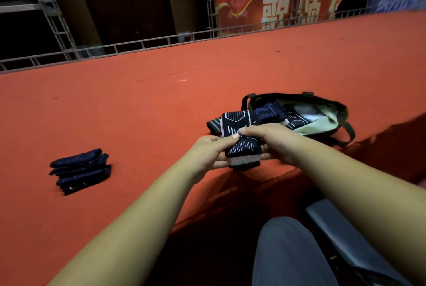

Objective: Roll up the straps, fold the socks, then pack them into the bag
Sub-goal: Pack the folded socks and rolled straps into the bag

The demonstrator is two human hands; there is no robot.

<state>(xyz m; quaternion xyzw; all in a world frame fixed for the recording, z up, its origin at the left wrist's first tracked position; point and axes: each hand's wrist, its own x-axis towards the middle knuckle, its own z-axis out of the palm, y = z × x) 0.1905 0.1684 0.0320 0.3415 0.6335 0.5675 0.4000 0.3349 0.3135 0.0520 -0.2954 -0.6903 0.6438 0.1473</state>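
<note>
L hand (pixel 207 154) + R hand (pixel 274 140) meet over near edge of bench (pixel 161 113), both gripping one dark patterned sock (pixel 242 145). Fingers (pixel 227 141) curled round it, thumbs pinching on top at mid-length, other digits underneath. Sock is partly doubled: pink band + cuff end toward the person, other end rising away toward far side. Long axis approx near-to-far.

Key relation: bag (pixel 322 125) lies on its side, beyond and to R of the hands, mouth gaping toward them. A few patterned socks (pixel 269 110) already inside, near the opening. R hand is nearer the mouth, L hand on the far side of the sock from it. Judged: once the fold is closed, a short carry R + away, prob R-hand led.

Grey-striped piece (pixel 213 123) just behind the sock; sock or strap, can't tell.

Stack of folded dark socks (pixel 80 170) well apart to L, not yet packed, closer to L hand
</note>
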